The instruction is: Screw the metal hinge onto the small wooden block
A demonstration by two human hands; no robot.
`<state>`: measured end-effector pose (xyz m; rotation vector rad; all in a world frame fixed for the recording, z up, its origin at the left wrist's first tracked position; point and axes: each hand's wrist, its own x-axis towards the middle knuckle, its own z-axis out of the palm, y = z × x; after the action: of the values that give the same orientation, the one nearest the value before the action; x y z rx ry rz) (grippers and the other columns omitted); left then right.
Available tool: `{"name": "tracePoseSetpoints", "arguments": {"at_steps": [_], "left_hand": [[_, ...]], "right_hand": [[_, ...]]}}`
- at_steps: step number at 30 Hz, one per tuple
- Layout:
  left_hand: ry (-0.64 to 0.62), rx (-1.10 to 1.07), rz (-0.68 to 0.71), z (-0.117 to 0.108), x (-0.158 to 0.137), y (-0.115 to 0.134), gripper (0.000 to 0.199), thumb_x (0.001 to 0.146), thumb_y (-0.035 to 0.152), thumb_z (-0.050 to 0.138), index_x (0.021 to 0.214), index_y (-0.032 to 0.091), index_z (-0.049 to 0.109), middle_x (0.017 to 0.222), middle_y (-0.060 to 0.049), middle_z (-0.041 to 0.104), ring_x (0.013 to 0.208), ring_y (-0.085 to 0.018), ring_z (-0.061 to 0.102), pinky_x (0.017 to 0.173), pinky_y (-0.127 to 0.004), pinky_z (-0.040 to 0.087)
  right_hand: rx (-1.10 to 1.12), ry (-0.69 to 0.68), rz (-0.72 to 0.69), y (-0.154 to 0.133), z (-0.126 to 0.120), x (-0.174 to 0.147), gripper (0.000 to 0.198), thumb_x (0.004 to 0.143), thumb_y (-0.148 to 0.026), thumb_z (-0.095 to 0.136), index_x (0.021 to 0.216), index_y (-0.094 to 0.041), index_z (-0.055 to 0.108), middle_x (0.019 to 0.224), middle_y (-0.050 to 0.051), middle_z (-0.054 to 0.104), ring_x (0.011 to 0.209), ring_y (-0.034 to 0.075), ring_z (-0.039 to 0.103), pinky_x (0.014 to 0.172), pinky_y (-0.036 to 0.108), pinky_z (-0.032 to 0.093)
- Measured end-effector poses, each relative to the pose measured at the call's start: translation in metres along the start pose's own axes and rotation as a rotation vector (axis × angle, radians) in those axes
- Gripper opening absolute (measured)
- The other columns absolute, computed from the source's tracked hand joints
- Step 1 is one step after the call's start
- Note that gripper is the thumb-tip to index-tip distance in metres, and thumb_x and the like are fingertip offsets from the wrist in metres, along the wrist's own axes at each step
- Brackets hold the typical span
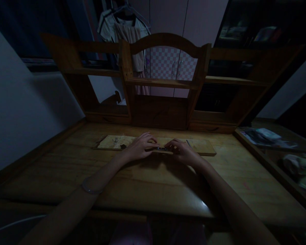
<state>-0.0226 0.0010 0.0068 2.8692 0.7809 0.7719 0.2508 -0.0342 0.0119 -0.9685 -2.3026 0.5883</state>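
Note:
A long, narrow wooden board (205, 147) lies across the desk in front of me, its left end rough and stained. Near its front edge is a small, dark, shiny metal piece (162, 148), too small and dim for its kind to show. My left hand (142, 147) has its thumb and fingers closed at the left end of this piece. From the other side, my right hand (181, 151) pinches the right end with its fingertips. A thin dark stick (188, 143) rests on the board just beyond my right hand. A small dark lump (123, 146) lies left of my left hand.
The wooden desk (153, 190) carries a shelf unit (164, 83) along its back. To the right, a lower surface holds plastic-wrapped things (267, 133) and crumpled cloth (293, 165). Clothes (132, 30) hang beyond the shelf, before a pink cupboard (165, 20). The room is dim.

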Motion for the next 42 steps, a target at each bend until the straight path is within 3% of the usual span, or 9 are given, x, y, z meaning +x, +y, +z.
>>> {"name": "tracePoseSetpoints", "arguments": {"at_steps": [3, 6, 11, 15, 20, 29, 35, 39, 42], "left_hand": [[0.041, -0.043, -0.045, 0.001, 0.001, 0.002, 0.02, 0.092, 0.037, 0.062, 0.097, 0.025, 0.076, 0.112, -0.006, 0.064, 0.112, -0.022, 0.055, 0.113, -0.046, 0.032], [0.107, -0.149, -0.156, 0.009, 0.003, 0.003, 0.033, 0.095, 0.043, 0.056, 0.081, 0.02, 0.075, 0.108, -0.007, 0.063, 0.108, -0.02, 0.057, 0.104, -0.039, 0.042], [0.183, -0.341, -0.4, 0.023, 0.007, -0.002, 0.041, 0.088, 0.056, 0.061, 0.077, 0.018, 0.072, 0.103, -0.006, 0.062, 0.098, -0.02, 0.06, 0.092, -0.033, 0.048], [0.201, -0.426, -0.48, 0.025, 0.01, -0.003, 0.039, 0.082, 0.056, 0.067, 0.076, 0.018, 0.071, 0.099, -0.006, 0.062, 0.098, -0.021, 0.061, 0.092, -0.033, 0.047], [0.193, -0.488, -0.514, 0.022, 0.011, -0.001, 0.041, 0.078, 0.057, 0.07, 0.077, 0.016, 0.071, 0.1, -0.007, 0.062, 0.097, -0.021, 0.061, 0.089, -0.032, 0.048], [0.159, -0.5, -0.478, 0.021, 0.009, 0.001, 0.041, 0.082, 0.055, 0.067, 0.072, 0.016, 0.068, 0.102, -0.007, 0.061, 0.097, -0.02, 0.06, 0.088, -0.031, 0.047], [0.186, -0.443, -0.435, 0.021, 0.009, 0.0, 0.039, 0.082, 0.052, 0.069, 0.068, 0.016, 0.066, 0.099, -0.006, 0.061, 0.095, -0.019, 0.06, 0.09, -0.033, 0.047], [0.217, -0.273, -0.236, 0.013, 0.007, 0.003, 0.032, 0.082, 0.044, 0.072, 0.068, 0.016, 0.067, 0.099, -0.007, 0.062, 0.104, -0.021, 0.056, 0.097, -0.036, 0.044], [0.175, -0.165, -0.057, 0.005, 0.006, 0.006, 0.021, 0.083, 0.038, 0.072, 0.079, 0.018, 0.07, 0.1, -0.006, 0.062, 0.108, -0.021, 0.055, 0.108, -0.041, 0.038]], "right_hand": [[0.03, 0.016, 0.022, 0.003, 0.001, 0.002, 0.02, 0.089, -0.023, 0.059, 0.107, -0.017, 0.065, 0.102, 0.008, 0.064, 0.085, 0.016, 0.061, 0.074, 0.027, 0.048], [0.114, 0.012, 0.065, 0.006, 0.0, 0.007, 0.025, 0.092, -0.03, 0.058, 0.112, -0.017, 0.064, 0.099, 0.006, 0.066, 0.082, 0.016, 0.06, 0.072, 0.027, 0.047], [0.296, 0.017, 0.306, 0.015, 0.0, 0.017, 0.029, 0.08, -0.042, 0.071, 0.083, -0.014, 0.066, 0.073, 0.0, 0.061, 0.067, 0.013, 0.054, 0.061, 0.024, 0.041], [0.389, 0.048, 0.393, 0.025, 0.003, 0.02, 0.038, 0.075, -0.049, 0.074, 0.086, -0.014, 0.064, 0.078, 0.003, 0.066, 0.068, 0.015, 0.06, 0.061, 0.025, 0.046], [0.456, 0.026, 0.401, 0.026, 0.003, 0.02, 0.041, 0.073, -0.052, 0.076, 0.086, -0.014, 0.066, 0.079, 0.004, 0.068, 0.069, 0.015, 0.062, 0.062, 0.026, 0.049], [0.514, -0.001, 0.35, 0.02, 0.001, 0.019, 0.039, 0.075, -0.051, 0.074, 0.084, -0.015, 0.063, 0.075, 0.001, 0.064, 0.066, 0.013, 0.059, 0.061, 0.025, 0.044], [0.378, -0.01, 0.263, 0.014, -0.003, 0.017, 0.034, 0.081, -0.046, 0.07, 0.09, -0.014, 0.065, 0.079, 0.002, 0.063, 0.069, 0.013, 0.056, 0.06, 0.024, 0.04], [0.38, 0.005, 0.244, 0.013, -0.004, 0.015, 0.031, 0.079, -0.043, 0.072, 0.089, -0.015, 0.063, 0.082, 0.003, 0.064, 0.07, 0.014, 0.057, 0.062, 0.025, 0.042], [0.406, -0.035, 0.226, 0.013, -0.003, 0.012, 0.025, 0.078, -0.037, 0.073, 0.084, -0.015, 0.062, 0.078, 0.002, 0.063, 0.069, 0.014, 0.057, 0.062, 0.025, 0.042]]}}
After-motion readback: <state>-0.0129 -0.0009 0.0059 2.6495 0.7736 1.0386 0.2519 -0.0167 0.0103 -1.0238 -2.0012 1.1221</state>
